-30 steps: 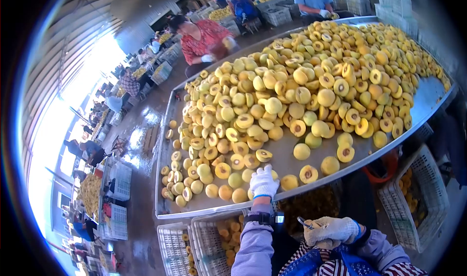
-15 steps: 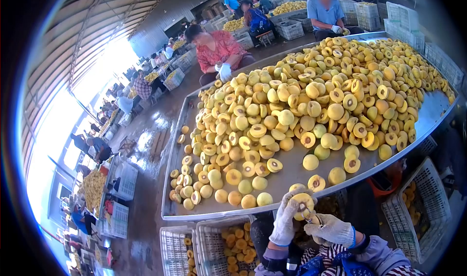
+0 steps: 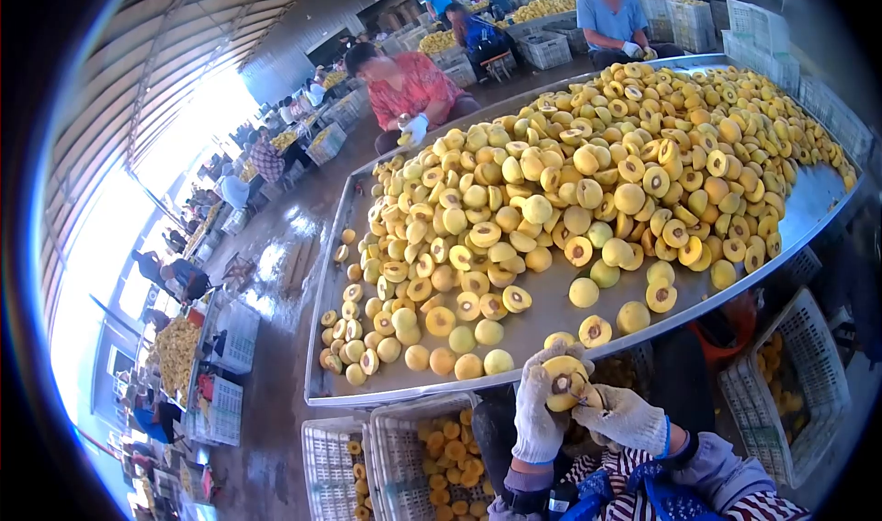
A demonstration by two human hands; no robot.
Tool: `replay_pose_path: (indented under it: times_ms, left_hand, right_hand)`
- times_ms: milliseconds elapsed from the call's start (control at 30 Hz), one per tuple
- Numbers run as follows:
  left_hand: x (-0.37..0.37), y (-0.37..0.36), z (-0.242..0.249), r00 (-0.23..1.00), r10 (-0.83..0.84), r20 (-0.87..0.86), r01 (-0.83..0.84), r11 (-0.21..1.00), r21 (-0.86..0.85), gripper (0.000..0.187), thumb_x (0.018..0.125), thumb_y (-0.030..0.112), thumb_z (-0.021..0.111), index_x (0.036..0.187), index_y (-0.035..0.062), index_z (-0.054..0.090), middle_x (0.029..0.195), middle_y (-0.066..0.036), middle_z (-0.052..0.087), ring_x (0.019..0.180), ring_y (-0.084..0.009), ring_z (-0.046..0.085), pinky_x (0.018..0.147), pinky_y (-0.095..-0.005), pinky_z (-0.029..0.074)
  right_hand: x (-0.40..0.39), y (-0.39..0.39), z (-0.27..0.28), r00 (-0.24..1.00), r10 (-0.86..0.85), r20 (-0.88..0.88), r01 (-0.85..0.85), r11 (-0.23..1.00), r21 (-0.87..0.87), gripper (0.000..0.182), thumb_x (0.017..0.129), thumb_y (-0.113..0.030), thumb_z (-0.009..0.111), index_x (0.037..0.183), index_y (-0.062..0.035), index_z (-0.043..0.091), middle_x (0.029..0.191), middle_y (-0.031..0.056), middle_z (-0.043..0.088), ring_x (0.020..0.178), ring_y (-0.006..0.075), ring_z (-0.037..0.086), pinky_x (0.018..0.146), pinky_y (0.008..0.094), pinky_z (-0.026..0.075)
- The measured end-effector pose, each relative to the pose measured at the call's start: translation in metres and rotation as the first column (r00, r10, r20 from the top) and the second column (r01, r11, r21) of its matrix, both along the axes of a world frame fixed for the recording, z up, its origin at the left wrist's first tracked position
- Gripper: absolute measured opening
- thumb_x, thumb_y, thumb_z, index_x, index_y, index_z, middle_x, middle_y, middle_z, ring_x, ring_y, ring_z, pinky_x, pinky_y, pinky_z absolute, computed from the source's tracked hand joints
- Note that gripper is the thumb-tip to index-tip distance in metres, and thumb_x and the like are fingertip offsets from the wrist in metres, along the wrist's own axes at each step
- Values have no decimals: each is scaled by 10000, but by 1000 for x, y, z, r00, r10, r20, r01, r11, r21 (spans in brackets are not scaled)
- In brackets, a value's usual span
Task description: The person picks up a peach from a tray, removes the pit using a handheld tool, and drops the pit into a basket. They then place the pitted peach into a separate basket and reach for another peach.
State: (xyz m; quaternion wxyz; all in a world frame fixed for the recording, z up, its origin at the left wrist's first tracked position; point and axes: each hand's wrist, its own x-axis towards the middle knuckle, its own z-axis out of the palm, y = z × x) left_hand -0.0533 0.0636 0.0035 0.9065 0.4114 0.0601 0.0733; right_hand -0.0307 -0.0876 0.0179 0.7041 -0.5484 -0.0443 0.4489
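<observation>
My left hand (image 3: 536,413), in a pale knit glove, is closed around a halved yellow peach (image 3: 564,370), its cut face and brown centre turned up. Against the lower right of the fruit, my right hand (image 3: 627,422), gloved too, is closed with fingers pinched. A small dark-tipped thing shows at its fingertips, too small to name. Just beyond my hands, the metal table (image 3: 551,330) bears a big heap of halved yellow peaches (image 3: 514,199). One peach half (image 3: 595,331) lies cut side up by the near edge.
White plastic crates (image 3: 404,466) with peach halves stand below the table at left; another crate (image 3: 799,392) is at right. Across the table sit a person in a red top (image 3: 413,89) and a person in a blue shirt (image 3: 611,20). More people work further back.
My hands have shifted slightly upward in view with the peach half, and its cut face has turned a little. The view has tilted slightly.
</observation>
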Motion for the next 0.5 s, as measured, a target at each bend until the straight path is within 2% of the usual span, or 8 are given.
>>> replay_pose_path:
  times_ms: [67, 100, 200, 233, 333, 367, 467, 500]
  left_hand:
    - [2, -4, 4, 999, 23, -37, -24, 1000, 0, 687, 995, 562, 426, 1372, -11, 459, 1262, -197, 569, 1047, -295, 603, 903, -403, 525]
    - [3, -4, 3, 999, 17, -46, -18, 999, -37, 715, 993, 600, 385, 1360, -7, 482, 1257, -197, 580, 1032, -294, 612, 890, -399, 528]
    - [4, -7, 11, 994, 70, -80, -76, 994, -74, 673, 1006, 565, 405, 1335, -15, 499, 1252, -173, 581, 1066, -304, 613, 890, -409, 540]
    - [4, -8, 13, 993, 82, -90, -88, 994, -59, 677, 1009, 560, 403, 1344, -21, 494, 1259, -175, 579, 1076, -310, 612, 893, -413, 539]
    - [3, -8, 11, 991, 117, -67, -118, 993, -10, 656, 1022, 525, 397, 1359, -32, 482, 1307, -191, 560, 1134, -333, 594, 962, -442, 508]
    - [4, -10, 10, 989, 139, -44, -138, 990, 34, 650, 1024, 518, 398, 1359, -33, 481, 1315, -193, 555, 1146, -336, 589, 980, -448, 498]
    - [1, -12, 10, 987, 158, -7, -157, 982, 105, 632, 1028, 495, 400, 1364, -35, 471, 1355, -212, 530, 1186, -347, 570, 1030, -456, 465]
    - [1, -13, 10, 986, 166, -2, -164, 980, 114, 630, 1029, 492, 399, 1366, -36, 467, 1364, -218, 523, 1188, -350, 570, 1030, -454, 465]
  right_hand:
    - [-2, 2, 13, 999, -8, 49, 11, 999, -53, 262, 950, -276, 643, 1132, -96, 586, 692, -36, 563, 518, 42, 507, 476, 191, 394]
    - [-1, 3, 15, 983, 71, 171, -32, 975, -219, 281, 954, -257, 631, 1181, -99, 576, 720, -50, 567, 535, 35, 512, 487, 200, 393]
    - [-5, 2, 15, 963, 17, 270, 17, 992, -123, 372, 940, -285, 646, 1263, -114, 570, 722, -53, 588, 582, 36, 545, 525, 200, 424]
    - [-4, 0, 21, 960, 63, 273, -6, 979, -205, 405, 935, -298, 641, 1286, -112, 562, 743, 1, 633, 616, 101, 607, 568, 244, 472]
    - [-5, -1, 14, 890, 129, 436, 19, 947, -320, 408, 928, -310, 635, 1268, -94, 562, 786, 75, 660, 663, 201, 659, 615, 314, 507]
    - [-6, 0, 7, 877, 120, 466, 31, 952, -304, 406, 920, -320, 637, 1247, -88, 568, 841, 151, 671, 739, 322, 680, 669, 377, 530]
    - [-7, 1, 1, 791, 86, 606, 111, 953, -280, 403, 910, -327, 653, 1231, -95, 577, 876, 174, 682, 777, 368, 675, 688, 390, 539]
    - [-6, 1, 0, 820, 107, 562, 84, 949, -304, 419, 902, -334, 661, 1234, -94, 574, 904, 192, 684, 813, 398, 666, 706, 407, 544]
